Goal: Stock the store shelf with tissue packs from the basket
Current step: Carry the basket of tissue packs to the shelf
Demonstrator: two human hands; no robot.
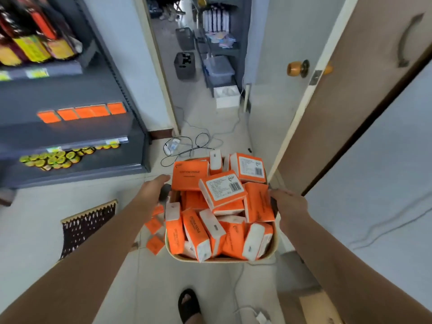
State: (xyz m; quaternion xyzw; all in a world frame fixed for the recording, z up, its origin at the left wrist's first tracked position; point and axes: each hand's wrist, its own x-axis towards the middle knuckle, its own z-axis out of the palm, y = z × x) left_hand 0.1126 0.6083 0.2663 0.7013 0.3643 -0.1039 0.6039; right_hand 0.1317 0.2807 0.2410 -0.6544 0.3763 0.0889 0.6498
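Observation:
A beige basket (224,260) heaped with several orange-and-white tissue packs (222,191) hangs in front of me above the floor. My left hand (155,187) grips its left handle and my right hand (288,203) grips its right side, fingers curled round the rim. On the grey store shelf (77,136) at my left, a row of several orange tissue packs (81,112) stands at the back of the middle level. A few orange packs (154,230) show below the basket's left side, on or near the floor.
Bottles (30,43) fill the upper shelf and yellow-lidded jars (58,157) the lowest. Cables and a power strip (182,146) lie on the floor ahead. A brown door (350,101) stands open at right. A dark mat (86,228) lies at left, my sandalled foot (189,305) below.

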